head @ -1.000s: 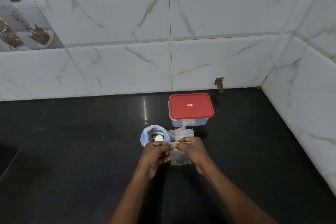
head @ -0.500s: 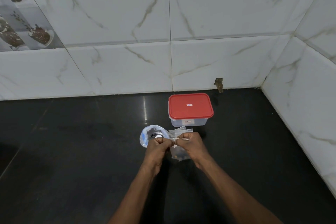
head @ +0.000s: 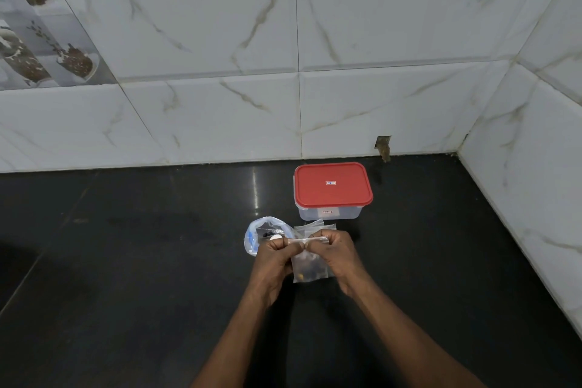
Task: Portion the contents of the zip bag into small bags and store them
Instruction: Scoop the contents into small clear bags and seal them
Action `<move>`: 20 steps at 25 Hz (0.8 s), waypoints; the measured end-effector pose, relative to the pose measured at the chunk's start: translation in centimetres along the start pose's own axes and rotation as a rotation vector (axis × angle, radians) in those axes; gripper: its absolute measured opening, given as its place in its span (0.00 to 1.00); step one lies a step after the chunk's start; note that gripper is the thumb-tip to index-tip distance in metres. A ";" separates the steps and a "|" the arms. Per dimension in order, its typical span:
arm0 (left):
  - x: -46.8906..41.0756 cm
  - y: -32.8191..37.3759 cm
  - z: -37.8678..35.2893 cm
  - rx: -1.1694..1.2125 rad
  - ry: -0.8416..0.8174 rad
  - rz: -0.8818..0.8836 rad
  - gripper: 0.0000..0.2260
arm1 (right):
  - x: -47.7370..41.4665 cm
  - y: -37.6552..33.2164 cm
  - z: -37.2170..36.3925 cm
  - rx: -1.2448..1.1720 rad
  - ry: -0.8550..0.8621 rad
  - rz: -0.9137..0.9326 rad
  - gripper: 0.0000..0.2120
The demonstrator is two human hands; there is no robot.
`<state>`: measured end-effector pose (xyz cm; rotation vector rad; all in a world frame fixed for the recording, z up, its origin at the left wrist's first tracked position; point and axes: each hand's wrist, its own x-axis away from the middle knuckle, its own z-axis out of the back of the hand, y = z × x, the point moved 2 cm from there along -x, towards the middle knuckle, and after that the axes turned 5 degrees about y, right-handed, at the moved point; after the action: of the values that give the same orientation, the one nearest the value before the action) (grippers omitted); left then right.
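Observation:
A small clear bag (head: 310, 268) with dark contents hangs between my hands above the black counter. My left hand (head: 273, 257) pinches the left part of its top strip, and my right hand (head: 330, 249) pinches the right part. Just behind my left hand lies the larger zip bag (head: 263, 236), its mouth open, with dark pieces and a pale round item inside. More empty small clear bags (head: 310, 226) lie flat behind my right hand.
A clear plastic box with a red lid (head: 332, 187) stands shut behind the bags, near the tiled back wall. A second tiled wall closes the right side. The black counter (head: 126, 261) stretches to the left.
The small bag hangs a little lower again than half a second ago. Both hands keep pinching along its top strip and have shifted only slightly.

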<state>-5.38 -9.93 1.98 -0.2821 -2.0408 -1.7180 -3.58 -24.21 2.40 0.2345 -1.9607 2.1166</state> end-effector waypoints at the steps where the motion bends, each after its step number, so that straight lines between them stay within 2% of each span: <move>1: -0.1 0.0 0.0 -0.025 0.005 -0.010 0.04 | 0.0 0.1 0.0 0.011 -0.004 -0.001 0.03; 5: -0.8 0.1 0.5 -0.151 0.069 -0.104 0.04 | 0.0 0.2 0.0 -0.007 0.009 -0.013 0.04; 10: -1.5 0.1 0.9 -0.116 0.099 -0.077 0.06 | -0.5 0.1 0.2 -0.059 0.002 -0.028 0.02; 12: -1.2 0.0 0.6 -0.084 0.078 -0.067 0.05 | -0.7 0.1 -0.1 -0.019 0.022 -0.010 0.04; 15: -0.9 -0.3 0.3 -0.050 0.020 -0.064 0.08 | -0.6 0.1 -0.6 0.010 0.031 0.018 0.06; 17: -0.8 -0.5 0.6 -0.037 0.015 -0.071 0.03 | -0.3 0.3 -0.4 -0.009 0.016 0.011 0.06; 20: -1.2 -0.4 0.8 -0.082 0.080 -0.064 0.04 | 0.0 0.7 -0.3 -0.084 -0.016 -0.035 0.02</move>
<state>-4.73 -9.09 0.96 -0.1720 -1.9450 -1.8242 -3.78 -23.92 1.72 0.2693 -2.0347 2.0113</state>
